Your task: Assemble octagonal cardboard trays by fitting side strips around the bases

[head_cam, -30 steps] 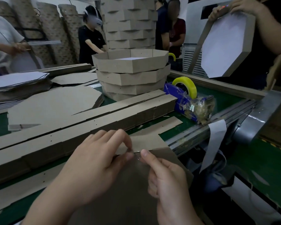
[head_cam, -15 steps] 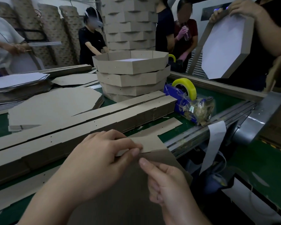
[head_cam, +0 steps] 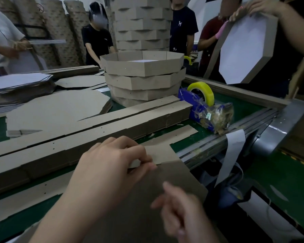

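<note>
a brown cardboard side strip (head_cam: 162,153) lies at the near edge of the green table (head_cam: 244,106), its end meeting a flat cardboard base (head_cam: 175,185) at bottom centre. the left hand (head_cam: 111,169) pinches the strip's end between thumb and curled fingers. the right hand (head_cam: 181,213) hovers over the base, blurred; its grip cannot be told. behind lie long stacked strips (head_cam: 95,135), then a stack of finished octagonal trays (head_cam: 144,76), with a blue tape dispenser (head_cam: 205,109) just right.

Matt brown cardboard strip (head_cam: 165,153), darker dull cardboard sheet (head_cam: 174,186), same rough-edged cardboard on stacked trays (head_cam: 144,79), smooth white paper strip (head_cam: 232,151), glossy yellow tape roll (head_cam: 203,89), blue plastic dispenser (head_cam: 187,100), brushed metal rail (head_cam: 249,120), matt green bench (head_cam: 239,106)
</note>
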`<state>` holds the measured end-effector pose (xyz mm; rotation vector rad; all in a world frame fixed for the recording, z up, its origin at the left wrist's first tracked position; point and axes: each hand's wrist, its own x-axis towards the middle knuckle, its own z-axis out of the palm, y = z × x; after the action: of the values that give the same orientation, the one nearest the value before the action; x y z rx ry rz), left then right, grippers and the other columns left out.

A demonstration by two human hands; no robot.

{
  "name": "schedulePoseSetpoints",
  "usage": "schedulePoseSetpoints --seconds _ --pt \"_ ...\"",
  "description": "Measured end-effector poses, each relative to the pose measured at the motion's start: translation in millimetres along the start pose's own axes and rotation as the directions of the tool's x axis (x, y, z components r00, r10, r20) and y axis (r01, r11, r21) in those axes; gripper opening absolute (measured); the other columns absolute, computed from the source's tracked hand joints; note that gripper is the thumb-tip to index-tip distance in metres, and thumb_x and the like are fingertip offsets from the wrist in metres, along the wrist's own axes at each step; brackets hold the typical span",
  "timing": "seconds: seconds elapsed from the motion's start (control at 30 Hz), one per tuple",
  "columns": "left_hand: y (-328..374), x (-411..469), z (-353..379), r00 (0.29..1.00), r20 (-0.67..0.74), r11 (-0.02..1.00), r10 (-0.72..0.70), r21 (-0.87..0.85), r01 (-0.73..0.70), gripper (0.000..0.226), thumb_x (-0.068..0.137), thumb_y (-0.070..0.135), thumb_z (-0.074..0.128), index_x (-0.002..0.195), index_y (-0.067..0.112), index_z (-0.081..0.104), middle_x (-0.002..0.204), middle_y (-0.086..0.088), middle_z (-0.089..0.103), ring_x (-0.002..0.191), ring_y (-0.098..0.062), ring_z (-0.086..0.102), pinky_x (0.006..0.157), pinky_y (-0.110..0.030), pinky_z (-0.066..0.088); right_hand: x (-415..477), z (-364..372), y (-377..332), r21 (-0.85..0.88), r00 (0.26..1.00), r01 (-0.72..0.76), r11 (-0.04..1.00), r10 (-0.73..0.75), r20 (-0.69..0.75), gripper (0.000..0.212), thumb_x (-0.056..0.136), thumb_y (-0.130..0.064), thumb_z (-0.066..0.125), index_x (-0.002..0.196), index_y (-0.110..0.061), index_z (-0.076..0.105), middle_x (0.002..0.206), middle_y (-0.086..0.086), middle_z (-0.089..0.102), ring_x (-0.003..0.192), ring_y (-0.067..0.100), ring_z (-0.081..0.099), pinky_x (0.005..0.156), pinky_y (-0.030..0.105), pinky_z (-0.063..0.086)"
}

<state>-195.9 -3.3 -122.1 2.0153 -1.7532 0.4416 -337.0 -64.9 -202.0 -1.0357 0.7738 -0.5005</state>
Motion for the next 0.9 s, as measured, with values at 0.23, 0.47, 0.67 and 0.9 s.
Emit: schedulePoseSetpoints --seconds 0.23,0.47,0.67,0.9 --pt "3.7 -2.9 -0.2 0.996 0.086 0.997 0.038 0.068 -0.044 0.020 0.072 0.054 0.061 0.084 0.040 0.068 0.092 0.012 0.064 0.077 -0.016 0.064 0.058 -0.025 0.040 19.4 -25.0 -31.8 -0.614 0.593 0.608 0.504 -0.802 -0.071 0.025 0.090 -0.037 0.055 0.113 -0.037 0.065 0.094 -0.015 0.054 0.095 0.007 0.054 0.075 0.009 0.040" --pt "-1.5 -11.0 -3.7 0.986 0.166 0.986 -0.002 0.166 -0.026 0.044 0.058 0.053 0.079 0.100 0.042 0.069 0.093 0.011 0.064 0.076 -0.016 0.064 0.055 -0.025 0.040 27.3 -22.3 -27.9 -0.574 0.683 0.615 0.541 -0.729 0.044 0.036 0.090 -0.051 0.050 0.122 -0.036 0.060 0.103 -0.023 0.049 0.109 0.002 0.050 0.089 0.008 0.036" --pt "5.7 -5.9 -11.5 0.974 0.194 0.962 0.113 0.222 -0.156 0.039 0.076 0.064 0.049 0.107 0.048 0.068 0.088 0.010 0.065 0.074 -0.013 0.066 0.072 -0.036 0.054 18.1 -15.8 -28.0 -0.432 0.723 0.647 0.628 -0.685 0.088 0.032 0.093 -0.046 0.053 0.120 -0.034 0.063 0.106 -0.021 0.050 0.114 0.001 0.051 0.093 0.010 0.038" --pt "30.2 -5.8 -30.1 0.982 0.177 0.990 0.070 0.106 -0.090 0.041 0.082 0.064 0.032 0.109 0.056 0.062 0.093 0.013 0.062 0.076 -0.011 0.064 0.049 -0.020 0.024 14.0 -49.3 -61.3 -0.567 0.893 0.450 0.690 -0.353 0.279 0.035 0.091 -0.054 0.038 0.108 -0.040 0.065 0.107 -0.022 0.062 0.095 -0.018 0.054 0.078 0.000 0.037"
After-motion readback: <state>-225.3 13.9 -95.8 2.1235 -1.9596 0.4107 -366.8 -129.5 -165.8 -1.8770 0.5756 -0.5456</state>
